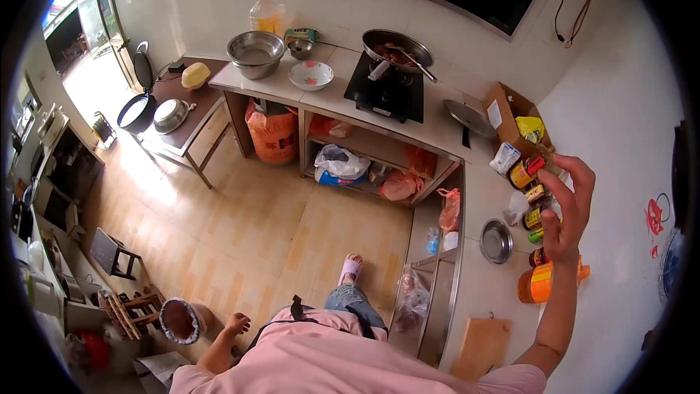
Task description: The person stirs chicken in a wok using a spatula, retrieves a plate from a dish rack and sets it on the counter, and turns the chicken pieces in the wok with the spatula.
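My right hand point(570, 208) is raised over the right counter, fingers bent and spread, with nothing visible in it. Its fingertips are nearest to a bottle with a red cap and yellow label point(520, 174); whether they touch it is unclear. Below the wrist stands an orange-labelled jug point(538, 283). My left hand point(237, 324) hangs low at my side, empty, its fingers loosely bent and apart. On the gas stove point(383, 95) sits a pan point(398, 49) with brown food and a utensil in it.
A lid point(468, 118) and an open cardboard box point(503, 113) are at the counter corner. A metal bowl point(496, 241) and a cutting board point(483, 348) lie nearer. Nested steel bowls point(256, 54) and a floral bowl point(311, 75) stand left of the stove. A bin point(180, 320) stands near my left hand.
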`<control>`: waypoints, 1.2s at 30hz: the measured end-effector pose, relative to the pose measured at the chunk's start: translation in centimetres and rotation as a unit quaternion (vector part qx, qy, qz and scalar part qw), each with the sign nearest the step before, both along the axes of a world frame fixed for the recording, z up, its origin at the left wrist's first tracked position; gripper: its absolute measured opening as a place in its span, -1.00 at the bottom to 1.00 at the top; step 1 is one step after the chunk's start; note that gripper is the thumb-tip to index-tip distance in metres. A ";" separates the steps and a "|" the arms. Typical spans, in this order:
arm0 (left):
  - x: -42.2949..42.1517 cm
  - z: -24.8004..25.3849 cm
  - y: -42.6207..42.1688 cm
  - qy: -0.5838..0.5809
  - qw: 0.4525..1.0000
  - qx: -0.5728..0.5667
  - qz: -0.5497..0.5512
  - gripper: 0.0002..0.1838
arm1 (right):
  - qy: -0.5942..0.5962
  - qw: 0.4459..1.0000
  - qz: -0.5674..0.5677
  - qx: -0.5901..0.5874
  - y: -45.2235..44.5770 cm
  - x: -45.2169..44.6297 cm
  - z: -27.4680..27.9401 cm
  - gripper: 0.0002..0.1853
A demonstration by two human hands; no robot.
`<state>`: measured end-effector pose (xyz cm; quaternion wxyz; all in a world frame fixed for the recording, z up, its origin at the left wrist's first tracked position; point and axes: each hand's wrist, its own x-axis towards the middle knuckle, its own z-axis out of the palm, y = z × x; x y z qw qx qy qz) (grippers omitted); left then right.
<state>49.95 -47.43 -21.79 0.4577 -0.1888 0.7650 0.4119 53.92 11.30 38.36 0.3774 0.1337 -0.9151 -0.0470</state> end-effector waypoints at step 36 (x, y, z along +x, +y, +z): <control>-57.9 31.3 61.3 -0.171 0.772 0.612 0.025 -0.48 | -0.205 0.925 -0.280 -0.153 27.1 -52.7 -22.6 -0.44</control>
